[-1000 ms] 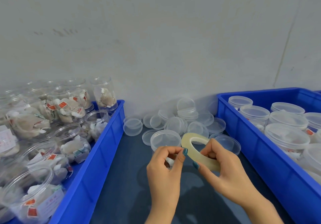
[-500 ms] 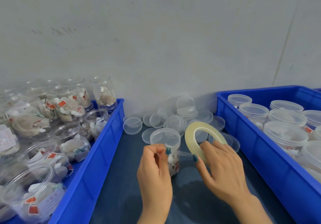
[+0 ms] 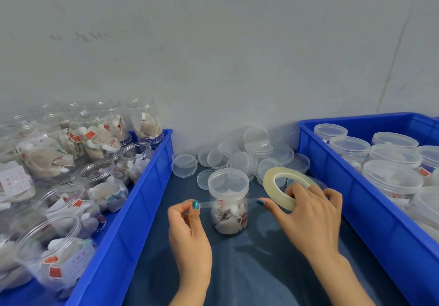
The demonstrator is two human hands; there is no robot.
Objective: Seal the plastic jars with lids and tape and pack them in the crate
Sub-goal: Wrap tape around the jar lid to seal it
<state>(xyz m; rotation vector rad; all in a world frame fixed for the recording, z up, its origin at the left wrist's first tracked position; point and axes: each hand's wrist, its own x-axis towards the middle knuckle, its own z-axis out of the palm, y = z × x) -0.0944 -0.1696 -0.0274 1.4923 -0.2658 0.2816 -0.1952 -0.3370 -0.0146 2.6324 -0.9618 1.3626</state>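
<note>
Jar clear glossy plastic, smooth; its lid cloudy translucent plastic, same as the loose lids heaped behind. Sachets inside look like matt fibrous paper or mesh with white and red paper tags. Tape roll pale yellowish glossy film, tape strip off it thin, clear, shiny; left crate and right crate hard blue plastic, smooth with slight sheen; surface under the jar dark blue, matt, creased like cloth; wall grey, matt, scuffed plaster or concrete.
</note>
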